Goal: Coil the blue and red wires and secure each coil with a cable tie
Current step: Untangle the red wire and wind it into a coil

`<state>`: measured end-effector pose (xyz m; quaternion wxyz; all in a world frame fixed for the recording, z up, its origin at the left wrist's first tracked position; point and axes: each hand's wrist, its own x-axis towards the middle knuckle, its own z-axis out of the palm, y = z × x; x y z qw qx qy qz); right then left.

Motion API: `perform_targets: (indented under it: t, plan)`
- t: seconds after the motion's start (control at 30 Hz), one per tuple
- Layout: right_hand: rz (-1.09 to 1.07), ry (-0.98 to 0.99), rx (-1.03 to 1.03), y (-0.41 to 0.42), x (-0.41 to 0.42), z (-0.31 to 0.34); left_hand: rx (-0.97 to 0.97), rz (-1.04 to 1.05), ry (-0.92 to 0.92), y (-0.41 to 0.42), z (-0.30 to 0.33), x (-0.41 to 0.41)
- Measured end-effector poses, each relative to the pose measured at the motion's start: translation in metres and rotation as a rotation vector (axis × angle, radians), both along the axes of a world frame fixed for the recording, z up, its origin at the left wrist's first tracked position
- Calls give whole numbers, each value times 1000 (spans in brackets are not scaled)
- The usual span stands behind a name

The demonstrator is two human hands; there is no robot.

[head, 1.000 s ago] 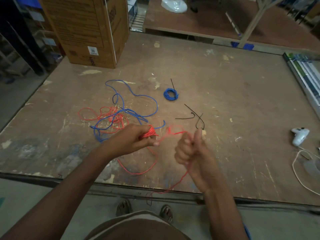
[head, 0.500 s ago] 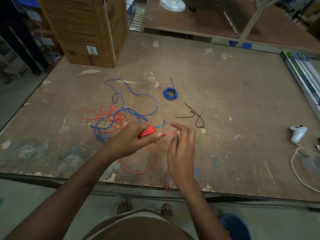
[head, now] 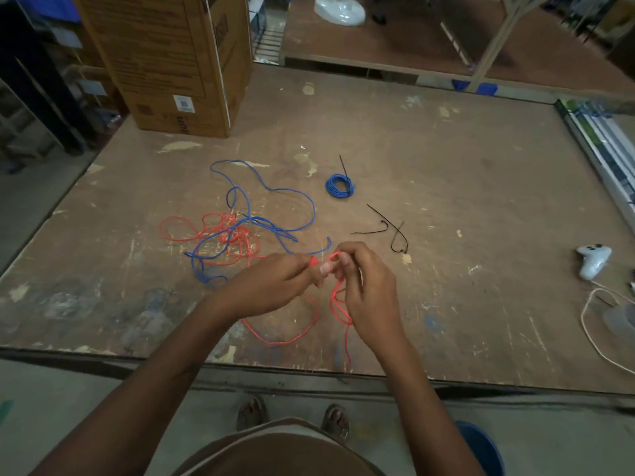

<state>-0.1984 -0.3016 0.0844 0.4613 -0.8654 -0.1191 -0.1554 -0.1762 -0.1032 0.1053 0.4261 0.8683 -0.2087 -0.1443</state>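
My left hand point(head: 275, 283) grips a small red wire coil point(head: 314, 261), mostly hidden in its fingers. My right hand point(head: 367, 286) pinches the red wire point(head: 335, 300) right beside that coil; the strand hangs down over the table's front edge. More loose red wire point(head: 220, 231) lies tangled with loose blue wire point(head: 275, 194) to the left. A finished blue coil point(head: 339, 187) with a black tie sits behind my hands. Loose black cable ties point(head: 388, 225) lie to its right.
A big cardboard box point(head: 171, 60) stands at the back left of the worn wooden table point(head: 481, 201). A white game controller point(head: 592, 261) and white cable point(head: 591, 324) lie at the right edge. Long boxes point(head: 604, 146) line the far right.
My right hand moved left and up to meet my left hand, bringing the red wire round the coil. My left hand stayed about where it was.
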Motion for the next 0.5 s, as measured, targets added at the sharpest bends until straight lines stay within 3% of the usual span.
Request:
perform_targets:
  t: [0.07,0.13,0.27,0.37,0.5]
  plan:
    - [19,91,141,5,1,2,-92,-41,58,-3,-9,-7]
    - [37,164,257,2,5,0,-90,-53,-7,-3,-10,-11]
    - [73,265,376,-10,16,-5,-175,-25,31,3,-4,-12]
    - [111,231,364,-4,15,1,-196,-99,73,2,-1,-12]
    - [144,16,158,-3,10,19,-148,-98,79,1,-1,-8]
